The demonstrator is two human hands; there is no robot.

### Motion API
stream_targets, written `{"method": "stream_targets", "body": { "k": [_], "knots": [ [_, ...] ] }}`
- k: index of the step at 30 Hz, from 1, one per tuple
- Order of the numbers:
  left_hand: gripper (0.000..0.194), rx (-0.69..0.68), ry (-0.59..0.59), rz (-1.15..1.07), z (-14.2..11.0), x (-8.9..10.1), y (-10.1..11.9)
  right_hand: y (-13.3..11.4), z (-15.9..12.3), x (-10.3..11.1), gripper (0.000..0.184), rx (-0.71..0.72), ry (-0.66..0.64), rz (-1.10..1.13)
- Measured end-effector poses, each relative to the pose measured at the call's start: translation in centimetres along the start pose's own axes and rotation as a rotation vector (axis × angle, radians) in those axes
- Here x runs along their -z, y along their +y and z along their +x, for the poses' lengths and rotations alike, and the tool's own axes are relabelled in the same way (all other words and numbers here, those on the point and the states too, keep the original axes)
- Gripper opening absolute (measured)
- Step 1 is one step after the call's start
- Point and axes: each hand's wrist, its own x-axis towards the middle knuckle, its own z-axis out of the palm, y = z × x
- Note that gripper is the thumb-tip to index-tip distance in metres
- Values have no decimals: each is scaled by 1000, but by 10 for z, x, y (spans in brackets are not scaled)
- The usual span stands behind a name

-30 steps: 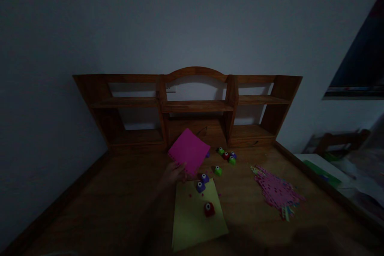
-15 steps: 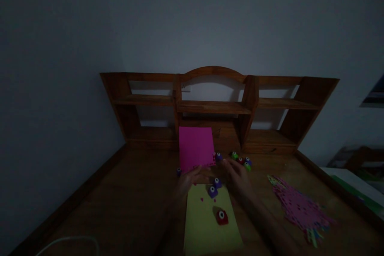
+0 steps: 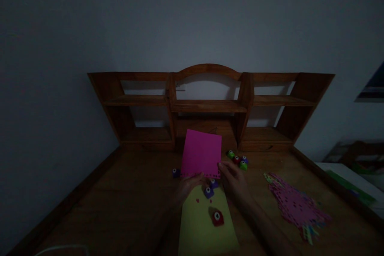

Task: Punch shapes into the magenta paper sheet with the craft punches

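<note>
A bright pink sheet of paper (image 3: 202,154) is raised and tilted, with a row of small punched holes along its lower edge. My left hand (image 3: 189,187) is closed on that lower edge. At the lower right side, my right hand (image 3: 233,177) pinches the same sheet between thumb and fingers. Just below it, two small purple craft punches (image 3: 209,192) with white round tops stand at the far end of a yellow sheet (image 3: 207,232). A red craft punch (image 3: 217,218) sits nearer me on the yellow sheet, and tiny pink cut-outs lie about.
Several green, red and purple punches (image 3: 237,160) cluster beyond my right hand. Left of the pink sheet stands a dark purple punch (image 3: 176,173). A pile of punched pink strips (image 3: 295,204) lies at right. A wooden shelf (image 3: 208,106) backs the desk; a pale cable (image 3: 63,247) lies front left.
The pink sheet has shifted right and turned slightly. My right hand has come onto its right edge from beside it. The view has moved a little.
</note>
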Motion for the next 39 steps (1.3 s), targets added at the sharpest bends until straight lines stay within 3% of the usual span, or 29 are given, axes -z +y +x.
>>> {"method": "stream_targets", "body": {
  "k": [8, 13, 30, 36, 39],
  "knots": [
    [47, -96, -71, 306, 8, 14, -14, 8, -1, 4, 33, -42, -26, 29],
    [45, -104, -74, 411, 5, 11, -14, 13, -2, 4, 31, -24, -30, 3],
    [43, -137, 88, 408, 8, 4, -14, 14, -3, 3, 32, -22, -67, -32],
    [47, -136, 126, 346, 8, 8, -17, 3, -4, 6, 31, 74, -34, -148],
    [50, -160, 276, 387, 13, 20, -15, 8, -1, 10, 32, 55, 32, -135]
  ]
}}
